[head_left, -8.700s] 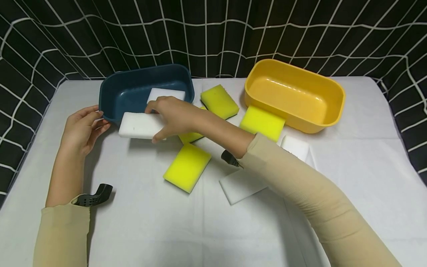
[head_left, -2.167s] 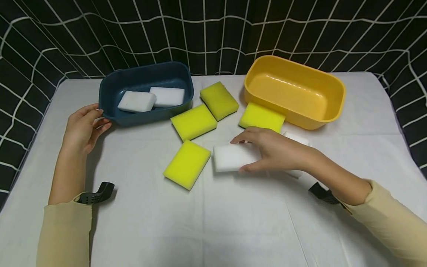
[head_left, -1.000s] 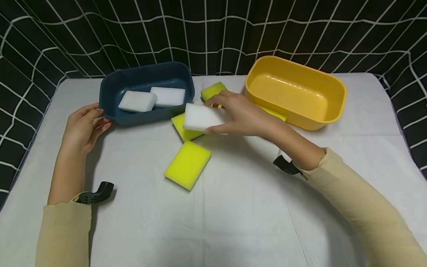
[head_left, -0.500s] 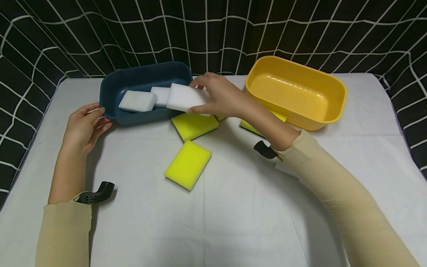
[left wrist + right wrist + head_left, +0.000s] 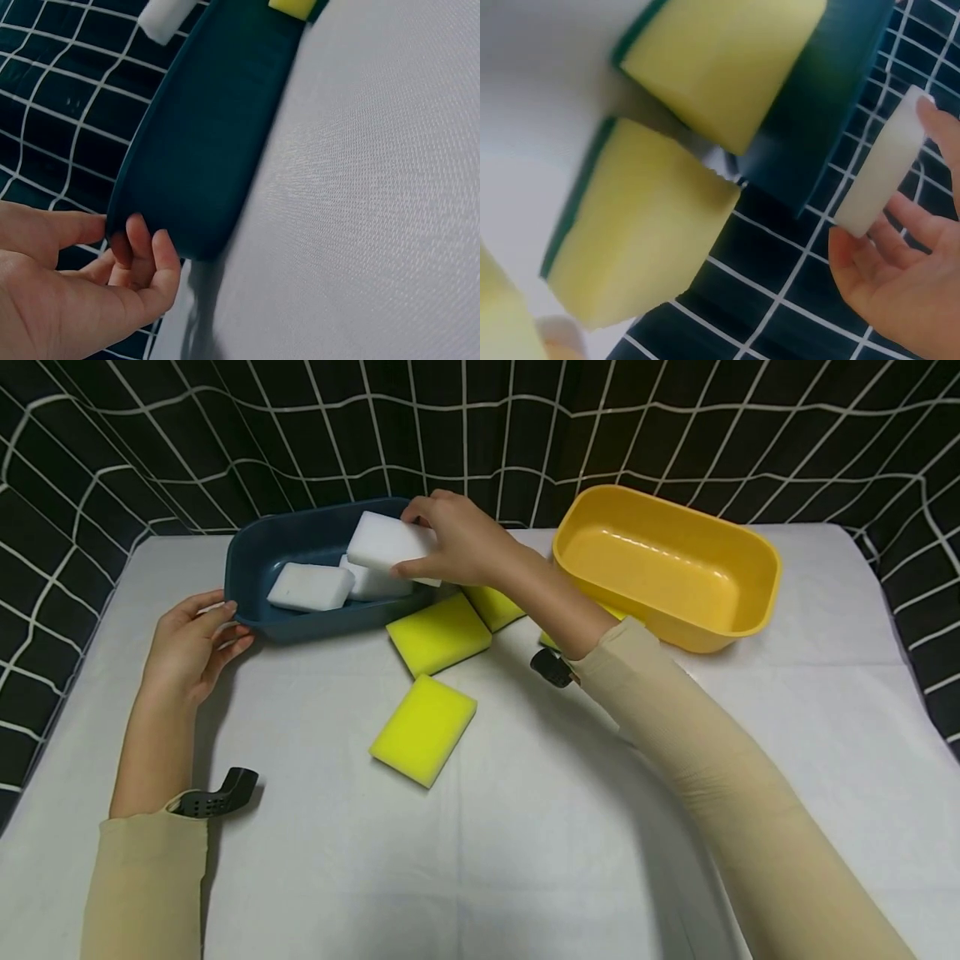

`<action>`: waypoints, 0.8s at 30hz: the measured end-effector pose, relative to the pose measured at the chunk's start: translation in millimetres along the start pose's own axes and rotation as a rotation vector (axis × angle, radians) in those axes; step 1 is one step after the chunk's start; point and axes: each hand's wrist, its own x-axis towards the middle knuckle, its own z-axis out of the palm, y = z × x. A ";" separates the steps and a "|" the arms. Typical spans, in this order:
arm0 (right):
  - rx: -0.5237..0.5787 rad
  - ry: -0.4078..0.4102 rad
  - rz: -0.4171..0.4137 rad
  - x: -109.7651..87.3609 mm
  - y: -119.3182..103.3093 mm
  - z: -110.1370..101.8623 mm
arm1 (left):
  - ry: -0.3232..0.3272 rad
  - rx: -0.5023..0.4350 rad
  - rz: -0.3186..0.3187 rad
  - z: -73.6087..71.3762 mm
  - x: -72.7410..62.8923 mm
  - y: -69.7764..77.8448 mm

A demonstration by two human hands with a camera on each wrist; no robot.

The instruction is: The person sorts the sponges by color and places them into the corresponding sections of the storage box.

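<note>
In the head view, my right hand (image 5: 461, 539) grips a white sponge block (image 5: 381, 539) by its long edges, above the right part of the dark blue bin (image 5: 322, 625). The right wrist view shows this block (image 5: 881, 165) between thumb and fingers, apart from the bin wall (image 5: 810, 112). Two more white sponge blocks lie inside the bin, one at the left (image 5: 310, 587) and one beside it (image 5: 375, 583), partly covered by the held one. My left hand (image 5: 191, 647) pinches the bin's left front corner at the rim, with fingers (image 5: 161, 262) against the outer wall.
Yellow scouring sponges lie in front of the blue bin (image 5: 439, 635), nearer me (image 5: 423, 731) and by its right end (image 5: 497, 607). Another (image 5: 550, 641) is mostly behind my right arm. A yellow bin (image 5: 697, 633) stands back right. Black grid-patterned cloth (image 5: 487, 443) rises behind the table.
My right hand has carried the white sponge block from mid-table leftward over the blue bin. The block held earliest now lies in the bin. My left hand has stayed at the corner.
</note>
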 end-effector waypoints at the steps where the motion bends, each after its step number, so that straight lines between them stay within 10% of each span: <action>1: 0.000 0.000 0.006 2.8 -0.6 -0.2 | 0.000 0.000 -0.001 0.0 0.0 0.0; 24: -0.078 -0.021 0.108 49.5 -11.2 9.8 | 0.009 0.056 0.016 0.3 0.5 -0.8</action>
